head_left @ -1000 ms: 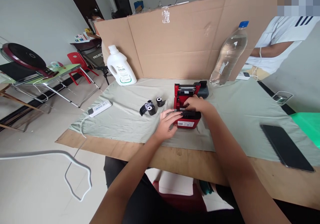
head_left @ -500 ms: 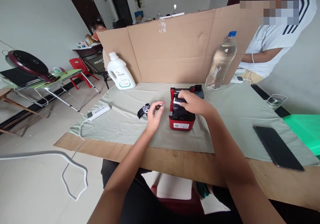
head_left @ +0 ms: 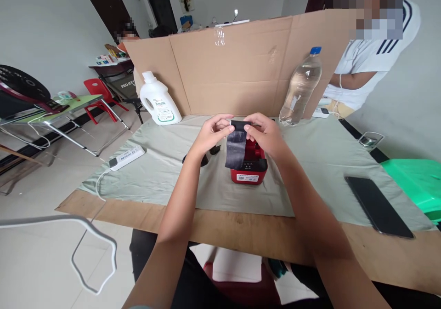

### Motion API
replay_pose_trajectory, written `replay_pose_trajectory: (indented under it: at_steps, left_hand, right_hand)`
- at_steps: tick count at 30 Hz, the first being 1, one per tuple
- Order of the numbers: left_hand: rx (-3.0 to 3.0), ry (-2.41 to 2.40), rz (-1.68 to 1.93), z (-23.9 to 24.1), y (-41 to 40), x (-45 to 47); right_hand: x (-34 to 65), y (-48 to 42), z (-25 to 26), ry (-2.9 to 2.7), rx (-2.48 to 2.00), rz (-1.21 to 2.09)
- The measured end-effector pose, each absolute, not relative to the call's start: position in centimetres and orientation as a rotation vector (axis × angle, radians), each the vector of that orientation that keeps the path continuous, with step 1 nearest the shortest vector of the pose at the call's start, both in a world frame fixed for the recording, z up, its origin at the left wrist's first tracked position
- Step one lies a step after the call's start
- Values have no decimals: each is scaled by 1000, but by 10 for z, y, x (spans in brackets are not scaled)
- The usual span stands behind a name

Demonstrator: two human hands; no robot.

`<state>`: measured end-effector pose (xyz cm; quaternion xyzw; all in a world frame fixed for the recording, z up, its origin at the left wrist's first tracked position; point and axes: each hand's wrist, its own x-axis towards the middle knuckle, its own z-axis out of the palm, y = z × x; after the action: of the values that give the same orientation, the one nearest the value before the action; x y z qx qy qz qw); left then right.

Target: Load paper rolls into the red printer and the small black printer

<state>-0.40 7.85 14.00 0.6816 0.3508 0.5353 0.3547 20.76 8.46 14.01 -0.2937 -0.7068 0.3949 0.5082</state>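
Observation:
A small red label printer (head_left: 249, 171) stands on the grey-green cloth (head_left: 320, 162) in the middle of the table. Above it I hold a black ribbon roll (head_left: 240, 125) level between both hands, and a strip of black film (head_left: 235, 150) hangs down from it in front of the printer. My left hand (head_left: 211, 133) pinches the roll's left end, my right hand (head_left: 264, 134) grips its right end. Another black ribbon roll (head_left: 214, 150) lies on the cloth behind my left wrist, mostly hidden.
A cardboard screen (head_left: 241, 65) stands along the table's far side, with a white detergent bottle (head_left: 157, 101) at its left and a clear water bottle (head_left: 299, 88) at its right. A white power strip (head_left: 126, 157) lies left, a black phone (head_left: 378, 206) right. Another person (head_left: 368, 65) sits beyond the screen.
My right hand has lifted the black ribbon roll up out of the printer. My left hand came up from the cloth and took its other end, and film now hangs down.

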Motion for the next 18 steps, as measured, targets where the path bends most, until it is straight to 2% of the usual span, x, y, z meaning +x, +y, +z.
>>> replay_pose_trajectory:
  at_steps: [14,18]
  left_hand:
    - [1810,934,1396,154,67,-4]
    - [1795,977,1365,156,63,-3]
  right_hand:
    - [208,79,144,-1672,-782,872]
    - [207,79,142,-1627,-711,986]
